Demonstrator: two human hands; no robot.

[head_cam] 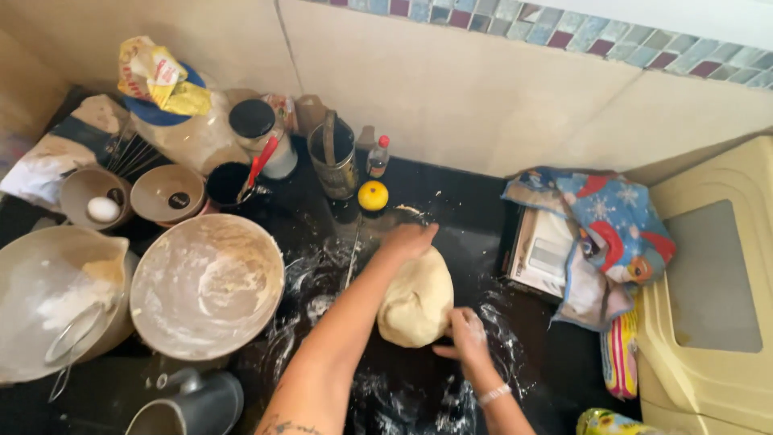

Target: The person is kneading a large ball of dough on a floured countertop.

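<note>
At the far left a pale mixing bowl [48, 298] holds flour and a wire sieve [72, 334], and behind it a small bowl [95, 193] carries a white egg [103, 209]. Next comes a wide floury bowl [207, 286], scraped nearly bare, with a grey jug [197, 407] below it. On the dark, flour-dusted surface [322, 242] lies the lump of dough [417, 302], pale and elongated, near the middle of the view. The left hand [409, 240] presses flat on the dough's far end, its fingers spread loose, gripping nothing. The right hand [465, 332] touches the near right edge of the dough, its fingers curled against it. A small yellow fruit [373, 196] sits behind the dough. Further right, a patterned cloth [612, 217] drapes over a kitchen scale [543, 254].
</note>
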